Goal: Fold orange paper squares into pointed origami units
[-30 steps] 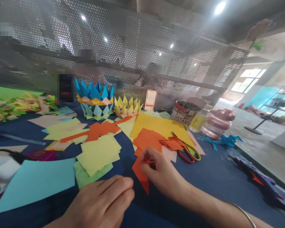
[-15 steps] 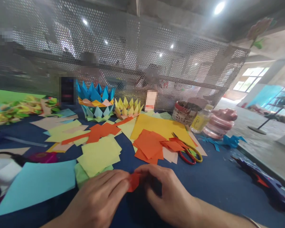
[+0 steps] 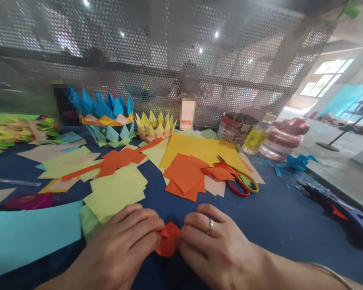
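A small folded orange paper piece (image 3: 168, 239) sits low in the middle of the head view, pinched from both sides. My left hand (image 3: 124, 245) grips its left edge with curled fingers. My right hand (image 3: 218, 249), with a ring on one finger, grips its right edge. Both hands rest close to the dark blue tabletop (image 3: 278, 217). Just beyond them lies a pile of orange paper squares (image 3: 187, 175), and to the left a stack of pale yellow-green squares (image 3: 115, 193).
Red and yellow scissors (image 3: 240, 185) lie right of the orange pile on a yellow sheet (image 3: 196, 151). A light blue sheet (image 3: 30, 233) is at left. Folded paper crowns (image 3: 109, 119), a basket (image 3: 234, 129), a bottle (image 3: 257, 139) stand at the back; a glue gun (image 3: 339, 209) at right.
My right hand brought the orange piece from the pile toward me, and my left hand closed on it. Both hands now hold it lower and nearer. The view tilted slightly down.
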